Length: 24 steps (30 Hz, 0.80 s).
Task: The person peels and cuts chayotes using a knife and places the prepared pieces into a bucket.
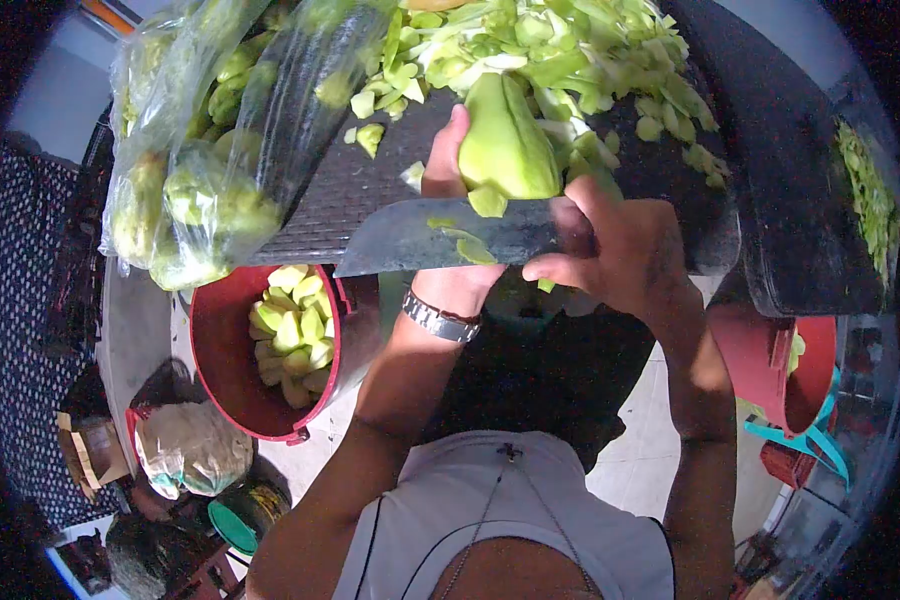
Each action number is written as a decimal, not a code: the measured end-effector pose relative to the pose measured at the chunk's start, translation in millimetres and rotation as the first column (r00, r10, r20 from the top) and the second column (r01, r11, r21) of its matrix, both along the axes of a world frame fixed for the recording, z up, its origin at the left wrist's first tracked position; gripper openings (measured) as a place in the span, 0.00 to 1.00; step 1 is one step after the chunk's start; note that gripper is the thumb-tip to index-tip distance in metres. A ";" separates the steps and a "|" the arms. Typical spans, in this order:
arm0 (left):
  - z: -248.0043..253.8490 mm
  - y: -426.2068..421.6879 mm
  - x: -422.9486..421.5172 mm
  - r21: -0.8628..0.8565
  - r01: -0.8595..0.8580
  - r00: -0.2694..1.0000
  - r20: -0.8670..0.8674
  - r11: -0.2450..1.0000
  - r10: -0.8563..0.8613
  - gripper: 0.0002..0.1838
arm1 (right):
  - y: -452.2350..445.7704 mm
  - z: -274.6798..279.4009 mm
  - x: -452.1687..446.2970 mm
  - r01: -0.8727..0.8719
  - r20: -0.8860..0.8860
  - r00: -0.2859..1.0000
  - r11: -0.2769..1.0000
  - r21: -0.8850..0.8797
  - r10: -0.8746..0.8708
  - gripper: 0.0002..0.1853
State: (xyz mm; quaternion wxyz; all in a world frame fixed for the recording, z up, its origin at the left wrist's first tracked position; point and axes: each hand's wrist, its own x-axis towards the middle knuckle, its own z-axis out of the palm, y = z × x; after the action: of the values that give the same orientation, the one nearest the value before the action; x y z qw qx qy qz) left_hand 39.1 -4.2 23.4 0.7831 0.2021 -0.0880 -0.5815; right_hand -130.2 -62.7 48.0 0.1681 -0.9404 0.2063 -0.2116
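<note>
As left hand [446,168] clasps chayote [510,140] and right hand [630,248] grips knife [395,238] — peel [475,250] clings to blade [520,235].

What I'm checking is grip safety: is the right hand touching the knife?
Touching. The head view shows the right hand gripping the knife at one end.

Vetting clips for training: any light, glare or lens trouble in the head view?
Head view: fisheye bending towards the rim, black speckled vignette at the corners; glare streaks on the plastic bag; gourd and peelings brightly lit; forearms partly shadowed; knife outline readable.
</note>
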 end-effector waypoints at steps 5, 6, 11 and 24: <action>-2.3 5.2 3.7 0.012 -0.020 1.000 0.012 1.000 0.020 0.30 | -26.9 -5.6 -7.2 0.158 -0.126 0.982 0.979 0.127 -0.142 0.35; -2.6 6.7 5.8 0.093 -0.017 1.000 0.008 0.996 0.016 0.32 | -29.7 -7.5 -8.7 0.171 -0.102 0.982 0.978 0.116 -0.160 0.35; -2.0 3.8 -1.2 0.040 -0.015 1.000 0.017 0.999 0.014 0.27 | -13.9 1.8 -5.1 0.054 -0.055 0.997 0.985 0.165 -0.045 0.37; -25.5 6.7 6.5 0.100 0.024 0.996 0.078 0.995 -0.032 0.34 | -58.9 -4.9 -0.4 0.308 -0.076 0.950 0.949 0.073 -0.302 0.29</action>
State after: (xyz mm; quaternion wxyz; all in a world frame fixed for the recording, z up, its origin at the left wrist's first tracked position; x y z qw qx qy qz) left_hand 45.7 2.5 -2.1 0.7599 0.2623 -0.0930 -0.5874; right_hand -130.6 -121.6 43.1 0.1661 -0.8956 0.3631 -0.1961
